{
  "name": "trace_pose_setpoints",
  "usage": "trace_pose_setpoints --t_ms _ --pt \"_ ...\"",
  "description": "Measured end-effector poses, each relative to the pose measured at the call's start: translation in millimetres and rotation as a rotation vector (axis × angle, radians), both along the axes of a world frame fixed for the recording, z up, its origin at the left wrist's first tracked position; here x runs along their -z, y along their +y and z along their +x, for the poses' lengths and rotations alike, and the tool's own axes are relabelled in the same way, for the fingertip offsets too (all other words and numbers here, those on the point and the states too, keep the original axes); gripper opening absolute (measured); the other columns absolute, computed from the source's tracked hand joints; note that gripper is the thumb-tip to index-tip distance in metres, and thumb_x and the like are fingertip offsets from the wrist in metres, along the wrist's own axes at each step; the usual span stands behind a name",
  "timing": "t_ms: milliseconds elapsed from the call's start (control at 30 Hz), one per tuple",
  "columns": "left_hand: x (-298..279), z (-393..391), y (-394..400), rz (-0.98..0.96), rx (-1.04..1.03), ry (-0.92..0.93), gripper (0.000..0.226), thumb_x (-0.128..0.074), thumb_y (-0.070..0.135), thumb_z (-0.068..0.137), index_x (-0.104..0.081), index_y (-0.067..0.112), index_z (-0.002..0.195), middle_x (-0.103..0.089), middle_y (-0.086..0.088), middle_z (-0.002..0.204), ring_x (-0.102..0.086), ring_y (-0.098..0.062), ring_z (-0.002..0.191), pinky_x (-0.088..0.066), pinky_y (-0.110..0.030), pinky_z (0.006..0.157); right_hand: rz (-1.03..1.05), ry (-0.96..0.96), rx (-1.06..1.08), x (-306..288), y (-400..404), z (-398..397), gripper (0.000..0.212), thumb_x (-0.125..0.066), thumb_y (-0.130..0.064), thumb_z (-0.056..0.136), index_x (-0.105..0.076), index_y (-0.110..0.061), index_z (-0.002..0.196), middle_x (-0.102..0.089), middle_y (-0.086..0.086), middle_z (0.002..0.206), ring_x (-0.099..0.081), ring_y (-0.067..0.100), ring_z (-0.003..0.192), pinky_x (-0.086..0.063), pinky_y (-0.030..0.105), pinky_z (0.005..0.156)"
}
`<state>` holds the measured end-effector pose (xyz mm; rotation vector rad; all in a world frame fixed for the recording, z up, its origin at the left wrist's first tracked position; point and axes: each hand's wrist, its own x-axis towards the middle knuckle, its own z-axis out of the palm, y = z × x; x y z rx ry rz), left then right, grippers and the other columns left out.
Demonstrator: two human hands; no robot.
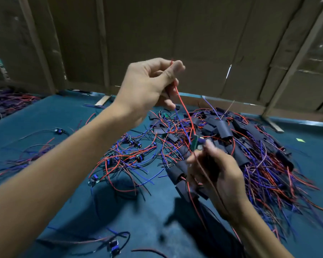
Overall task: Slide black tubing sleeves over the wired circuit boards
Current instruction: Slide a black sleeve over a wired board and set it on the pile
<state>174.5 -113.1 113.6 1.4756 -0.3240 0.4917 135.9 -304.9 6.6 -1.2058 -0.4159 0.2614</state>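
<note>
My left hand [149,86] is raised above the table and pinches the red and blue wires [183,107] of one small circuit board [197,143], pulling them up taut. Below it, my right hand [218,175] grips a black tubing sleeve [211,170], with the board sticking out just above its fingers. The right hand is blurred, so how far the board sits in the sleeve is unclear. Behind the right hand lies a heap of sleeved boards [250,146] with red and blue wires. Bare wired boards [131,153] lie tangled at the table's middle.
The table has a blue-green cloth top [54,118]. Brown cardboard panels [157,34] wall off the back. More wired boards lie at the far left [8,101] and one near the front edge [114,246]. Loose flat black sleeves [183,175] lie beside my right hand.
</note>
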Motion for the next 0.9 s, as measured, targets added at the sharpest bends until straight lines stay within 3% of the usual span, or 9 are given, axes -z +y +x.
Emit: trace_pose_setpoints --t_ms 100,233,333,400,467,600,700,800,900 --pt "12.5 -2.4 -1.3 -0.093 0.040 0.086 0.023 -0.064 0.018 0.097 -0.069 -0.003 0.104 -0.056 -0.001 0.066 -0.055 -0.010 0.054 -0.052 -0.020 0.046 0.061 0.082 -0.184 0.4 2.5 3.1 0.065 -0.060 -0.071 0.083 -0.077 -0.008 0.087 -0.013 0.011 0.064 -0.013 0.024 0.053 -0.028 0.029 0.047" --pt "36.1 -11.6 -7.2 -0.190 0.090 0.174 0.024 -0.063 0.019 0.096 -0.068 0.001 0.111 -0.062 -0.005 0.080 -0.064 -0.011 0.065 -0.054 -0.021 0.051 -0.096 -0.023 -0.239 10.5 10.2 -2.2 0.059 -0.074 -0.060 0.080 -0.076 -0.004 0.096 -0.033 -0.003 0.052 -0.029 0.015 0.042 -0.025 0.026 0.043" --pt "53.0 -18.8 -2.9 -0.225 0.073 0.265 0.057 -0.069 0.039 0.085 -0.052 0.019 0.135 -0.063 -0.003 0.110 -0.071 -0.017 0.099 -0.058 -0.028 0.060 -0.076 0.021 -0.182 12.0 16.6 -5.1 0.052 -0.077 -0.058 0.078 -0.075 -0.007 0.087 -0.026 0.008 0.056 -0.028 0.015 0.043 -0.029 0.022 0.042" --pt "69.5 -29.2 -1.0 -0.130 0.013 0.315 0.073 -0.070 0.055 0.079 -0.044 0.026 0.141 -0.060 0.004 0.116 -0.067 -0.013 0.109 -0.056 -0.029 0.064 -0.027 0.129 -0.096 12.5 18.7 -3.6 0.053 -0.079 -0.058 0.076 -0.075 -0.006 0.088 -0.021 0.011 0.060 -0.023 0.012 0.043 -0.026 0.020 0.043" --pt "92.5 -41.9 -2.0 -0.030 0.040 0.311 0.055 -0.068 0.057 0.084 -0.056 0.026 0.129 -0.065 0.009 0.112 -0.066 -0.006 0.105 -0.054 -0.027 0.064 -0.021 0.180 -0.025 13.6 20.4 -2.6 0.052 -0.078 -0.051 0.080 -0.072 0.000 0.089 -0.027 0.003 0.054 -0.024 0.011 0.040 -0.024 0.018 0.042" --pt "128.1 -66.4 -8.0 0.141 0.217 0.300 0.025 -0.069 0.035 0.089 -0.071 0.017 0.107 -0.070 0.005 0.088 -0.062 -0.010 0.081 -0.053 -0.025 0.060 -0.082 0.187 0.033 16.4 24.0 -2.5 0.032 -0.071 -0.049 0.080 -0.071 -0.019 0.070 -0.033 -0.002 0.048 -0.026 0.010 0.040 -0.017 0.019 0.043" --pt "135.8 -73.8 -11.9 0.093 0.191 0.272 0.019 -0.075 0.021 0.087 -0.072 0.019 0.105 -0.068 0.012 0.077 -0.060 -0.003 0.067 -0.052 -0.022 0.057 -0.152 0.184 0.037 20.7 24.7 -2.0 0.038 -0.080 -0.053 0.077 -0.071 -0.016 0.071 -0.038 -0.001 0.048 -0.028 0.012 0.041 -0.014 0.030 0.047" --pt "135.5 -71.4 -12.0 -0.043 0.134 0.280 0.019 -0.073 0.022 0.082 -0.076 0.014 0.099 -0.069 0.002 0.077 -0.063 -0.011 0.068 -0.053 -0.023 0.057 -0.161 0.196 0.014 21.2 23.8 -0.7 0.043 -0.078 -0.061 0.075 -0.072 -0.019 0.072 -0.033 -0.002 0.052 -0.023 0.011 0.042 -0.019 0.020 0.043" --pt "133.1 -70.2 -10.8 -0.215 0.184 0.373 0.026 -0.075 0.031 0.074 -0.080 0.017 0.095 -0.073 -0.009 0.086 -0.067 -0.020 0.077 -0.056 -0.029 0.062 -0.114 0.185 -0.034 22.1 20.9 1.4 0.035 -0.079 -0.055 0.075 -0.071 -0.021 0.077 -0.032 -0.005 0.054 -0.025 0.008 0.041 -0.025 0.019 0.041"
